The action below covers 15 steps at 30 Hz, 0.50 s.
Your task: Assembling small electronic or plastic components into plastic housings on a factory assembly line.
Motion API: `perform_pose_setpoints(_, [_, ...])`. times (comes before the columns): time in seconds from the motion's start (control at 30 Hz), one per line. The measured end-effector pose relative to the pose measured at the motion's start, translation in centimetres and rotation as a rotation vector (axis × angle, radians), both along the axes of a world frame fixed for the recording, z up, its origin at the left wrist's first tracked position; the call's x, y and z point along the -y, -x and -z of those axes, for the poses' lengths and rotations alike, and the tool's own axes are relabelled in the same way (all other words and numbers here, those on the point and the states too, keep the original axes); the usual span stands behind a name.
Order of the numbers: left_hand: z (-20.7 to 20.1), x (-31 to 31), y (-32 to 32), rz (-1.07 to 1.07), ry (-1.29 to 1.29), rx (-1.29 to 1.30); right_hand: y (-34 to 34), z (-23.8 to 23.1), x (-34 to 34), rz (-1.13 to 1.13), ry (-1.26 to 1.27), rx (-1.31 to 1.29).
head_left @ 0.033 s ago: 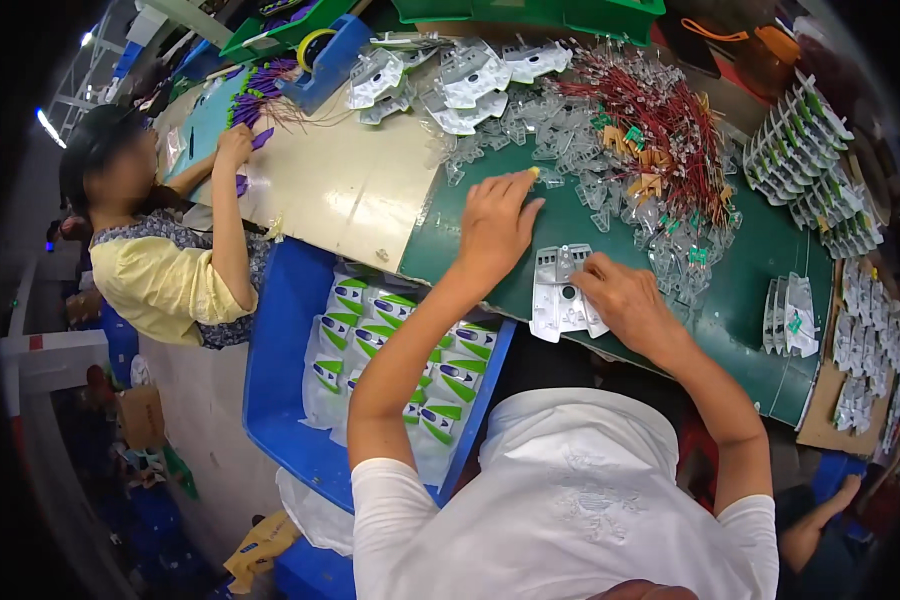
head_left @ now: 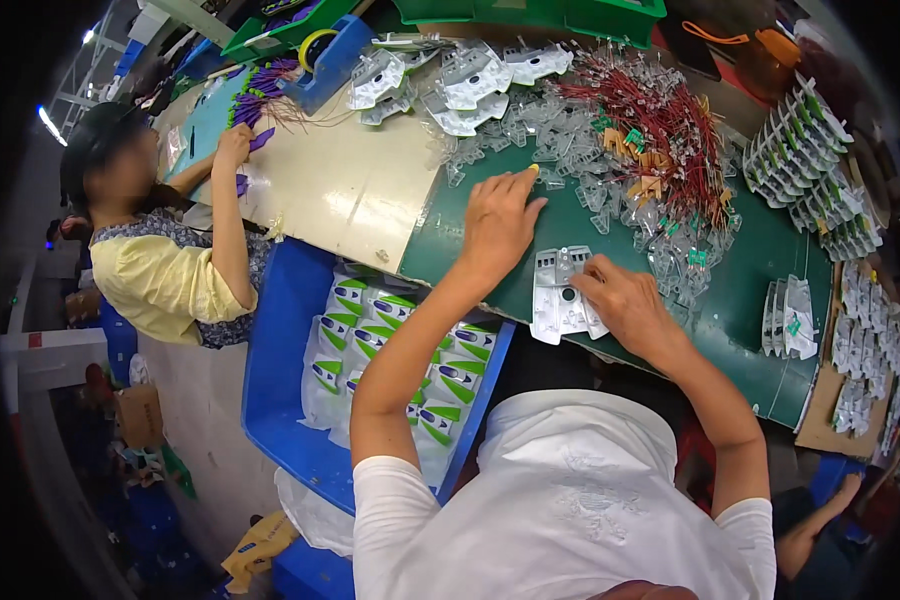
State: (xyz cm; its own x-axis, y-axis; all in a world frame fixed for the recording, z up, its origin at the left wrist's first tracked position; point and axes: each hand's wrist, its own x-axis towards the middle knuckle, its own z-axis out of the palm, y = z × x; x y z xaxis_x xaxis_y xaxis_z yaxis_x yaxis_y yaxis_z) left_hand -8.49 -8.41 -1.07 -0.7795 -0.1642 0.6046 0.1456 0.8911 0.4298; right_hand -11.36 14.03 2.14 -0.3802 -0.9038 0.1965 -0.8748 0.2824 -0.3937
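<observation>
Currently, right hand (head_left: 622,300) on the white plastic part (head_left: 550,308).

At the bench, the right hand (head_left: 625,305) holds a white shell (head_left: 552,305) by its right side on the green mat (head_left: 460,250); the left hand (head_left: 498,228) stretches toward clear parts (head_left: 518,122), a yellow bit (head_left: 534,169) at its fingertip, red wires (head_left: 660,100) heaped beyond

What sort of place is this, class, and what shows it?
Probably a factory assembly workshop: a heap of red wires on a bench, piles of similar pale shells, and a blue bin holding many green-and-white parts.
</observation>
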Motion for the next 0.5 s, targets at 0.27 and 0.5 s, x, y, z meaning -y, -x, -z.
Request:
perform_pose_setpoints(0.27, [0.6,-1.3,-2.2,0.061,-0.201,0.098,-1.6,-0.6,-2.1,0.065,-0.023,0.004])
perform_pose_setpoints(0.5, [0.1,-2.2,-0.3,-0.001,-0.097,0.075,-1.7,-0.4,-2.1,0.071,0.029,0.032])
